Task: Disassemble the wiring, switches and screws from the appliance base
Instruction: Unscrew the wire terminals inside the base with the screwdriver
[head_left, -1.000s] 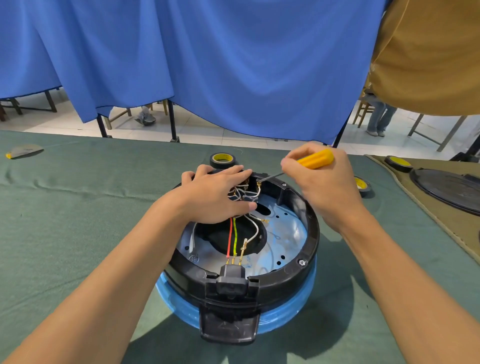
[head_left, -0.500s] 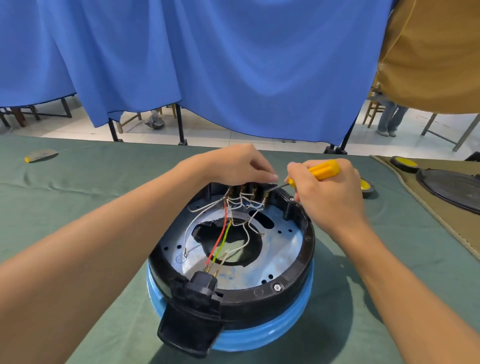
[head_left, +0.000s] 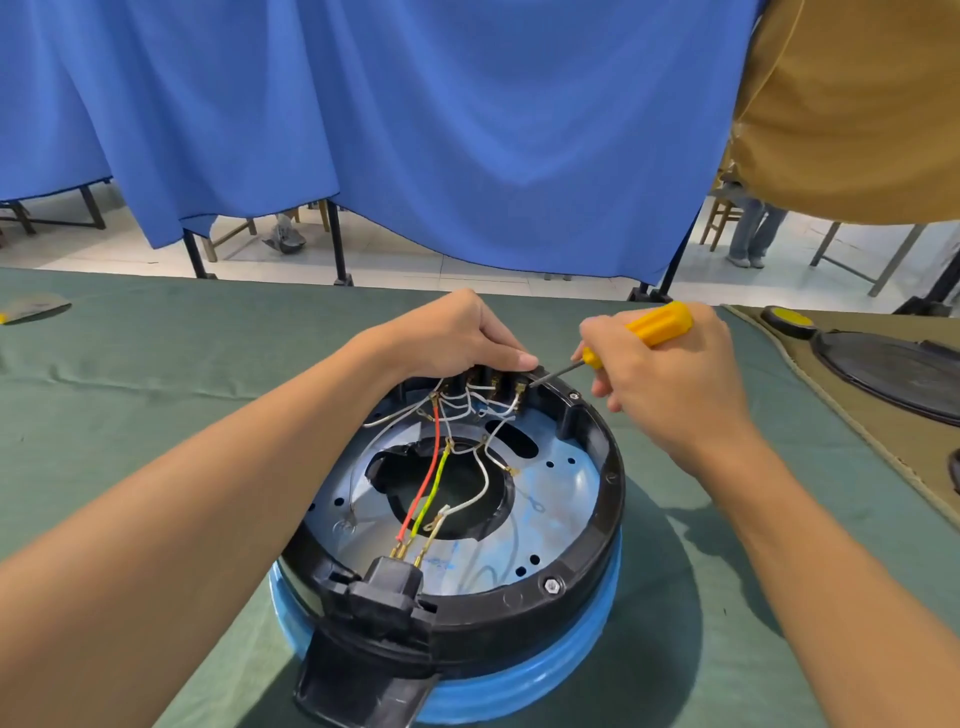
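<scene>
Head view: the appliance base (head_left: 609, 499) sits centre table. At its 12 o'clock, the left hand (head_left: 457, 338) grips the rim above the switches (head_left: 493, 385). The right hand (head_left: 670, 379) grips the screwdriver (head_left: 658, 325), tip at the rightmost terminal. Advise seating the tip squarely and bracing firmly. A second ago the left hand lay flat over the wiring (head_left: 431, 483).

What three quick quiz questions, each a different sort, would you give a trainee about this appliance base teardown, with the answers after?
1. True or false: the right hand holds the yellow-handled screwdriver.
2. Which hand grips the far rim of the appliance base, above the switch terminals?
3. Fill in: from the power socket run a red wire, a yellow-green wire and a ___ wire.
Key: 1 true; 2 the left hand; 3 white.
</scene>
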